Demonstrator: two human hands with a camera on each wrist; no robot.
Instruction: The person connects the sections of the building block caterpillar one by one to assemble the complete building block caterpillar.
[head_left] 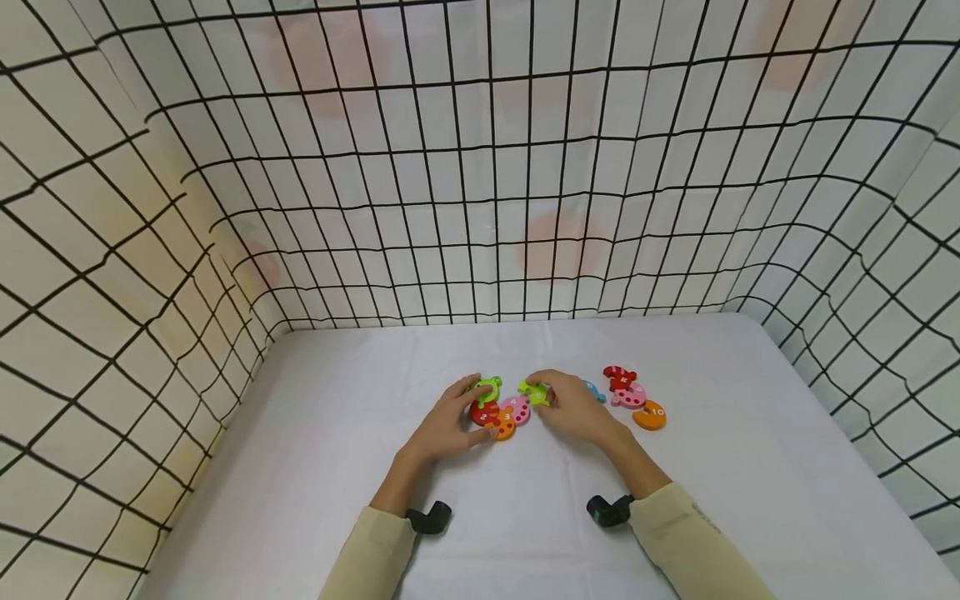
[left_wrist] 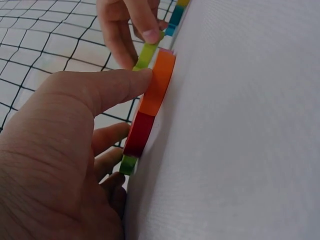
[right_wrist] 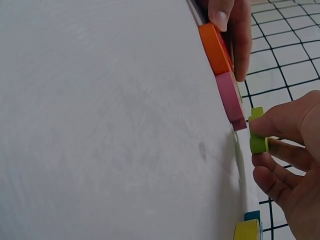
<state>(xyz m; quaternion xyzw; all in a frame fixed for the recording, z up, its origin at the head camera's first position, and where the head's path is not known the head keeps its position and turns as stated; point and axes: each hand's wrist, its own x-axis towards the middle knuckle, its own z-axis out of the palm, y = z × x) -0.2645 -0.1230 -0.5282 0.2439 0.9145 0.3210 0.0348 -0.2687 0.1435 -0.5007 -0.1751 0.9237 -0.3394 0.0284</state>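
Note:
My left hand (head_left: 442, 427) spans a cluster of flat, animal-shaped number puzzle pieces on the table. Its thumb presses the edge of the orange piece (left_wrist: 160, 82) marked 3, while its fingers curl along the far side by the red piece (head_left: 483, 414) and a green piece (head_left: 495, 384). A pink spotted piece (head_left: 517, 407) lies against the orange one, on the cluster's right. Just right of it, my right hand (head_left: 581, 412) pinches another green puzzle piece (right_wrist: 258, 135) between thumb and fingers. That piece appears slightly raised and apart from the pink one in the right wrist view.
Beyond the right hand lie a partly hidden blue piece (head_left: 595, 391), a red piece (head_left: 619, 377), a pink piece (head_left: 628, 396) and an orange piece (head_left: 650, 415) marked 10. A black wire grid (head_left: 491, 200) surrounds the white-covered table (head_left: 322, 433) at the back and sides.

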